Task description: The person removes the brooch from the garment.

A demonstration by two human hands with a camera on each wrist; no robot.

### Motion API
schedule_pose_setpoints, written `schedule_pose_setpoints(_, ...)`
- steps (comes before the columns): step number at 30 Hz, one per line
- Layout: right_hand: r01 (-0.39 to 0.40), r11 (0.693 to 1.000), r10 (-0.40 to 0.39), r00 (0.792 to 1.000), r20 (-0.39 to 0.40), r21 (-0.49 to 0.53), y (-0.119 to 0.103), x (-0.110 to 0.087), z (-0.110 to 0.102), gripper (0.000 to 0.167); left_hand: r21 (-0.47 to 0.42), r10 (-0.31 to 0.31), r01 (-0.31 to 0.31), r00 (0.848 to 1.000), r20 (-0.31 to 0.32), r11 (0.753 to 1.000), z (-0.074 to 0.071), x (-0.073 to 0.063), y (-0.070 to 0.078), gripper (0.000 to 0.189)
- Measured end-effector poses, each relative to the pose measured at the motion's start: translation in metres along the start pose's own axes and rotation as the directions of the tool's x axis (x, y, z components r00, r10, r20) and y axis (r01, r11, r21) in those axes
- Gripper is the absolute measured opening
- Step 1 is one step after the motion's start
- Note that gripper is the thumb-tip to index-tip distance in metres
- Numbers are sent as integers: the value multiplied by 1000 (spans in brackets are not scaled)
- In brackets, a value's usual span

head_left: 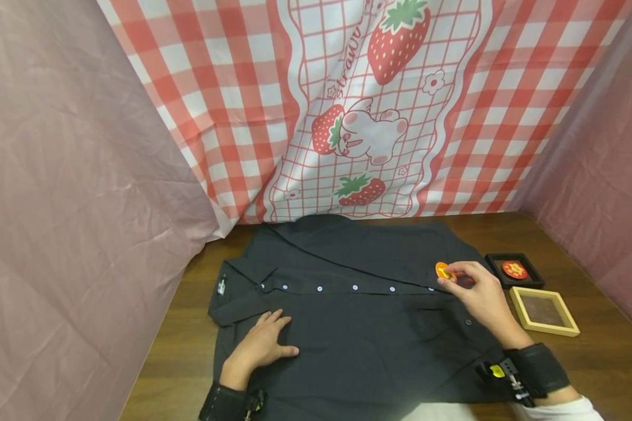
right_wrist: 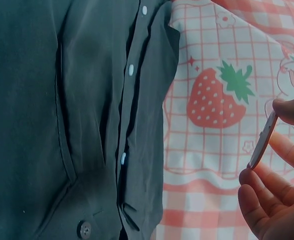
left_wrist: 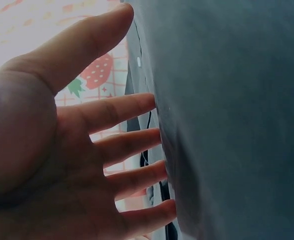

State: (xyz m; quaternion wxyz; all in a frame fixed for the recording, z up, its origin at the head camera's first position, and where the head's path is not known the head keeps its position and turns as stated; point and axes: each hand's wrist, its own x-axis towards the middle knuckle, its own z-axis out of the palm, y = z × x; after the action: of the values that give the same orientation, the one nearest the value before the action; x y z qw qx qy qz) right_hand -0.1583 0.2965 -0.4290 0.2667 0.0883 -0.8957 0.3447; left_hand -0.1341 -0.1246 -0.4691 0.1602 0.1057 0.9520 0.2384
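A dark button-up shirt [head_left: 347, 333] lies spread on the wooden table, its collar toward the left and a row of pale buttons across it. My left hand [head_left: 260, 344] rests near the collar with its fingers spread. In the left wrist view, the fingertips [left_wrist: 149, 101] of that hand touch the cloth. Above the shirt's right part, my right hand [head_left: 479, 292] pinches a small round orange-and-yellow disc [head_left: 442, 271] between thumb and fingers. The right wrist view shows this disc [right_wrist: 262, 141] nearly edge-on, thin and flat, apart from the shirt.
Right of the shirt, a black square box [head_left: 534, 280] holds a red round piece [head_left: 514, 269] with yellow markings. In front of it lies a cream-framed square box [head_left: 569, 320]. A red-checked strawberry cloth [head_left: 242, 88] hangs behind; pink fabric [head_left: 74, 175] hangs at both sides.
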Motion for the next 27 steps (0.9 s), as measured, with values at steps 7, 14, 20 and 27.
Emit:
schedule_pose_setpoints(7,-9,1000,9,1000,-23,9,6,2,-7,24,-3,1,-1,1000,2,1000,0,0,0,72)
schedule_pose_setpoints(14,-29,1000,29,999,-35,-2,11,1,-12,26,-8,2,-2,1000,1,1000,-2,-1,-1,71)
schedule_pose_setpoints(20,-55,998,54,998,-40,-10,17,0,-14,26,-11,8,-8,1000,2,1000,-3,0,-2,71)
schedule_pose_setpoints(27,-97,995,96,994,-42,-22,20,-3,-23,27,-13,11,-11,1000,9,1000,-2,0,-3,71)
